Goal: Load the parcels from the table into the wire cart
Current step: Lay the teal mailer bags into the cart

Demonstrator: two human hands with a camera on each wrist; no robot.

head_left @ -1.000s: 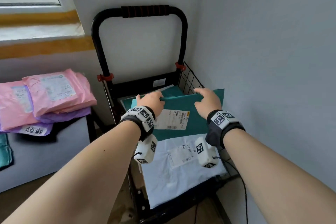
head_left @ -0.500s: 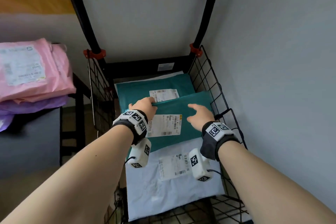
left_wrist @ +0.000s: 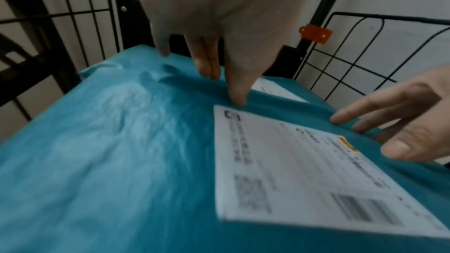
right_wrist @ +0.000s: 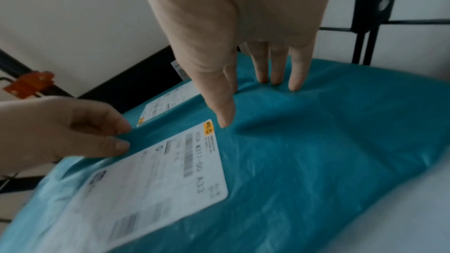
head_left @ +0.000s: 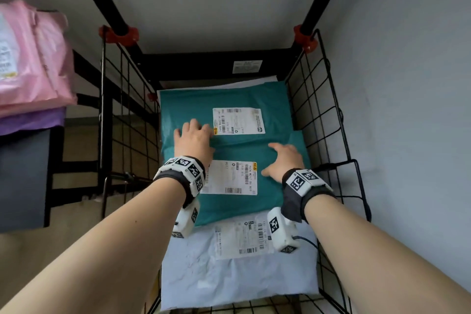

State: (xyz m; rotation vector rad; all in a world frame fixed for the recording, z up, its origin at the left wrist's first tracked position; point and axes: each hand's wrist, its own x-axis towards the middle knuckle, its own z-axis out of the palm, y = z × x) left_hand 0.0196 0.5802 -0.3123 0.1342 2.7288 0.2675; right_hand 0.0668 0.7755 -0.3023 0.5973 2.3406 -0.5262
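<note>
A teal parcel (head_left: 234, 206) with a white label lies in the black wire cart (head_left: 327, 115), on top of a second teal parcel (head_left: 229, 99) and a pale blue parcel (head_left: 229, 283). My left hand (head_left: 193, 139) is at the top parcel's far left edge. In the right wrist view that left hand (right_wrist: 63, 134) pinches the edge between thumb and curled fingers. My right hand (head_left: 283, 158) rests on the parcel's right side; its fingers (right_wrist: 295, 76) are straight and touch the teal parcel (right_wrist: 316, 141).
Pink parcels (head_left: 33, 58) sit on a purple one (head_left: 30, 120) on the dark table (head_left: 23, 176) to the left. A grey wall is close on the cart's right. The cart's handle posts (head_left: 112, 13) rise at the back.
The teal parcel went from above the cart's rim down onto the parcels inside. My right hand let go of its edge and now lies flat. The view moved closer over the cart.
</note>
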